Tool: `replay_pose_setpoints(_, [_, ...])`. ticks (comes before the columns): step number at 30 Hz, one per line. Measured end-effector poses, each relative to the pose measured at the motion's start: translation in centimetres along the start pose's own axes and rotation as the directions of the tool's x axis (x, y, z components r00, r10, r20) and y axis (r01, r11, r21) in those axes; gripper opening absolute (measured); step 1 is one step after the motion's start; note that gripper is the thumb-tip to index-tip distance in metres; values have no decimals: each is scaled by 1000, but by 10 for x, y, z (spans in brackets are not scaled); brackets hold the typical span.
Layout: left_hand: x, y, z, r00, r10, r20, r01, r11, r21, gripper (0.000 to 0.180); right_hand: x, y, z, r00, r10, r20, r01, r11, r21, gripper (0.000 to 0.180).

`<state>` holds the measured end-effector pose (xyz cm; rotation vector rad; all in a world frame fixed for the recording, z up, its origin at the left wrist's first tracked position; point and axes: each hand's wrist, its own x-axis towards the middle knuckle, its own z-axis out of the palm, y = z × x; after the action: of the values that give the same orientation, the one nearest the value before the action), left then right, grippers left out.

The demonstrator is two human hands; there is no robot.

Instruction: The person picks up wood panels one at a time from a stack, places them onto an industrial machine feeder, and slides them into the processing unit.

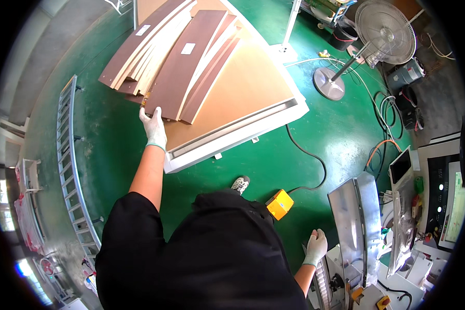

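My left hand, in a white glove, reaches to the near end of a brown curved board. Its thumb and forefinger are spread apart at the board's corner, touching it. Just beyond the fingertips lies a small orange-and-dark object, too small to name. More brown boards with pale edges are piled beside it, some bearing white labels. Away to the lower right, my right hand, also gloved, has its fingers curled in, with nothing visible in them. It is beside a machine's ribbed strip.
The boards lie on a tan-topped table with a pale frame. A yellow foot-pedal box with a black cable sits on the green floor. A standing fan is at the far right, a curved metal guard at right, a ladder-like roller rack at left.
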<state>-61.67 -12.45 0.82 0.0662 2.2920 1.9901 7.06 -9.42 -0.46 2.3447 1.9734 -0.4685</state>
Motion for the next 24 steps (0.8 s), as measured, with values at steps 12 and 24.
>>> replay_pose_setpoints(12, [40, 15, -29, 961, -263, 90, 241, 949, 204, 34, -7, -1, 9, 992, 67, -107, -71, 997, -39, 37])
replay_pose_setpoints(24, [33, 20, -89, 660, -494, 566, 646, 758, -91, 27, -7, 9, 12, 994, 40, -102, -35, 998, 51, 34])
